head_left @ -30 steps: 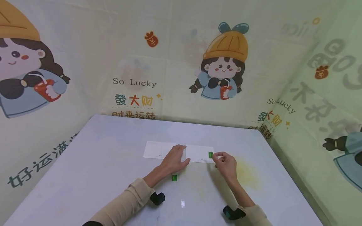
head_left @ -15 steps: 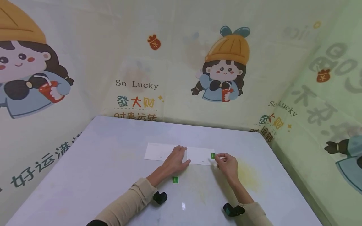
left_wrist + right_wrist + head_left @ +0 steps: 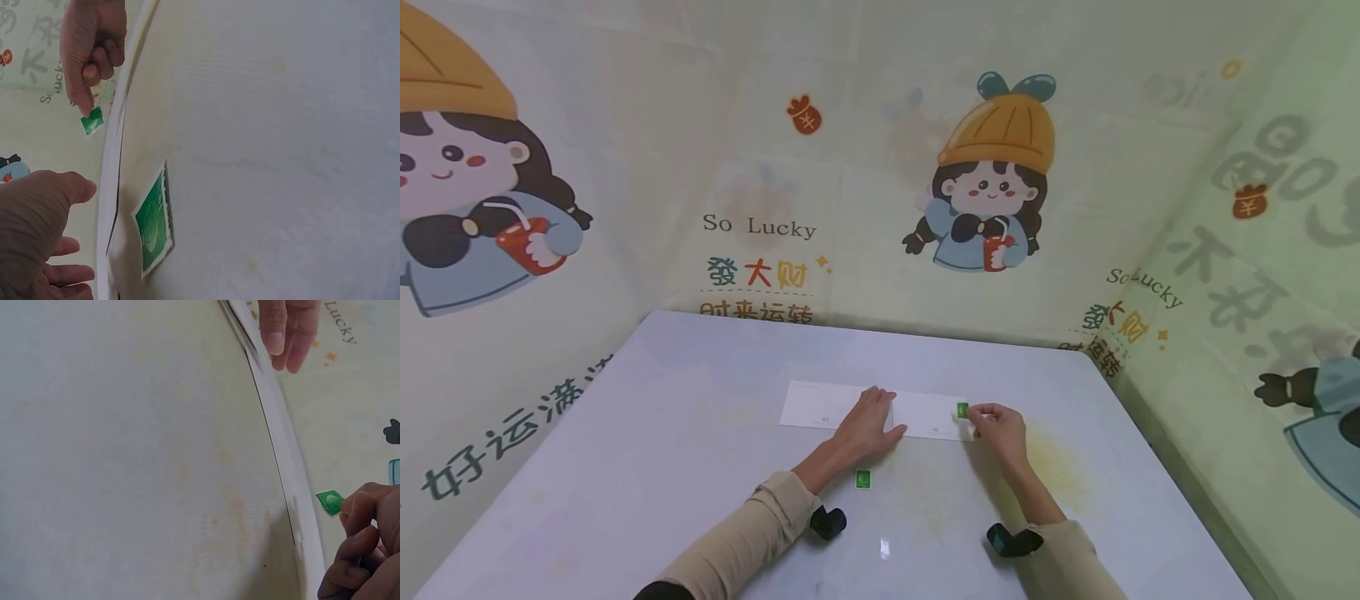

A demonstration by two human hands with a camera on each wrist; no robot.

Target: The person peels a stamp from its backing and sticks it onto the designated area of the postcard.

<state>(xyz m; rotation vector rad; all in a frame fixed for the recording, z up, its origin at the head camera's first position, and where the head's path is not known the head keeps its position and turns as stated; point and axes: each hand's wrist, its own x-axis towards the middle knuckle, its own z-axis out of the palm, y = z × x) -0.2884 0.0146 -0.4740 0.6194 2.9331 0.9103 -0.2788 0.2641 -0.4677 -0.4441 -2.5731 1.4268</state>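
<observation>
In the head view, a long white paper piece [image 3: 808, 406] with a seam across its middle lies on the table. My left hand [image 3: 867, 427] rests over that seam, fingers extended and thumb apart. Between thumb and index finger, my right hand [image 3: 1000, 431] pinches a small green postage stamp [image 3: 962, 410] at the paper's right end. The right wrist view shows this stamp [image 3: 329, 502] held by one edge; whether it touches the paper I cannot tell. A second green stamp [image 3: 862, 479] lies on the table below my left hand, its white perforated border [image 3: 169, 240] visible in the left wrist view.
The white table [image 3: 700, 467] reaches back to a printed cloth wall [image 3: 865, 192], and another cloth [image 3: 1210, 350] hangs at the right. A black wrist device [image 3: 829, 523] sits by the left sleeve, another device [image 3: 1013, 542] by the right.
The pinched stamp and my right hand have shifted very slightly away from me over the paper's right end. My left hand and the loose stamp stay in place; the head view has tilted a little.
</observation>
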